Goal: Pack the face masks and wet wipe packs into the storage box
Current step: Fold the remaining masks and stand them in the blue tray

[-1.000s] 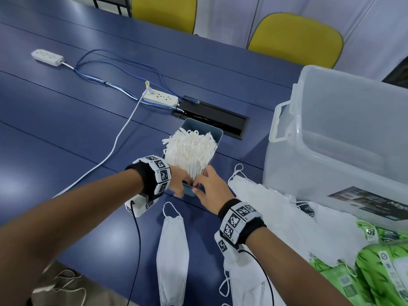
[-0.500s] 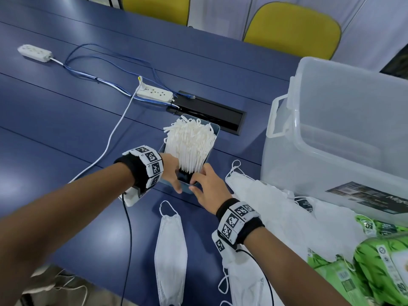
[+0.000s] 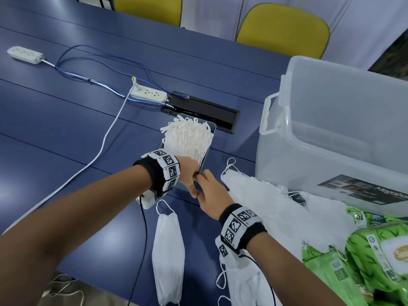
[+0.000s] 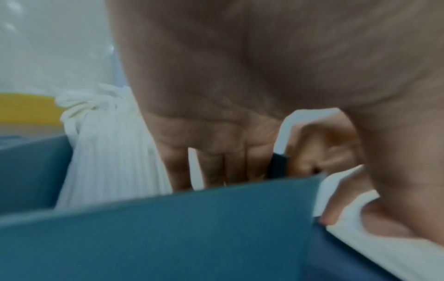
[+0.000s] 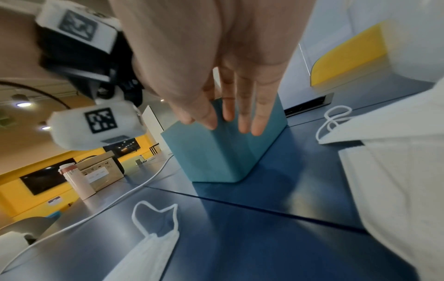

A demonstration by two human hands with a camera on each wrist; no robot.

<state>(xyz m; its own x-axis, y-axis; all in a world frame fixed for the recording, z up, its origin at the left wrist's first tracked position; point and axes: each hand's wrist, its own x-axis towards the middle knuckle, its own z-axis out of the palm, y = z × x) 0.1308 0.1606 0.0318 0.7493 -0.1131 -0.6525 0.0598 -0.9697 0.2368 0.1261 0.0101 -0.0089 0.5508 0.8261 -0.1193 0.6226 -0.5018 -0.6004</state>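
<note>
The mask stack (image 3: 187, 140) stands upright in a teal box (image 5: 225, 152) on the table (image 3: 66, 129), left of the bin (image 3: 331, 129). The left hand (image 3: 187, 173) has straight fingers inside it against the masks; the right hand (image 3: 209, 191) presses flat fingers on its near wall. This looks like readying the stack; next, probably lifting it into the bin, squeezed so masks don't fan.

surface: blue table (image 3: 66, 133) | on it: storage box (image 3: 331, 138), teal box (image 5: 223, 152), loose face masks (image 3: 167, 250), wet wipe packs (image 3: 375, 261), power strips (image 3: 149, 95)

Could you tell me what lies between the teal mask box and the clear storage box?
A pile of loose white face masks, visible in the head view.
</note>
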